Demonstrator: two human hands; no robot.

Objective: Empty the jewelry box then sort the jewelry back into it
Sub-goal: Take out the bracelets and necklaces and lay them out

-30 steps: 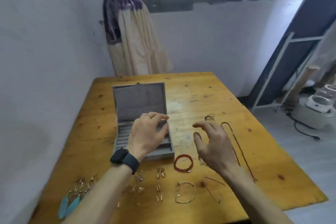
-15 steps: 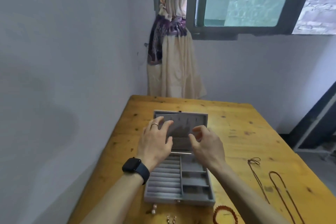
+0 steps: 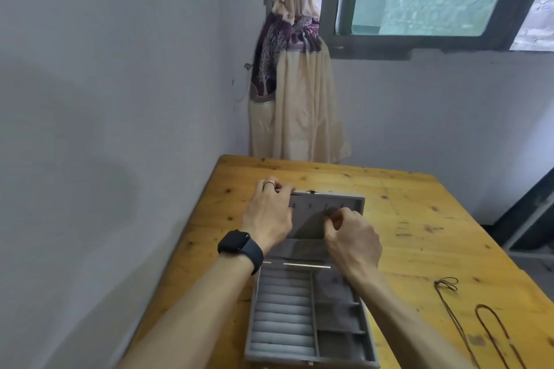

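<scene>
Fingers (image 3: 284, 189) of left hand (image 3: 269, 216) grip lid (image 3: 308, 225) of 1 jewelry box (image 3: 284, 314); right hand (image 3: 352, 237) curled at lid, grasp indeterminate. Right of box: 2 cord necklaces (image 3: 449, 282).

Left hand (image 3: 269, 214) now at the lid's (image 3: 311, 223) far corner — right hand (image 3: 352, 235) in from the table (image 3: 419, 219) to the lid's lining.

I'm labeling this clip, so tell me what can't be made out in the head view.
Head view:
- right hand: its curled fingers hide whether it pinches anything at the lid hooks.
- left hand: fingertips hidden behind the lid's far edge.
- cord necklaces: cut off by the bottom edge.
</scene>
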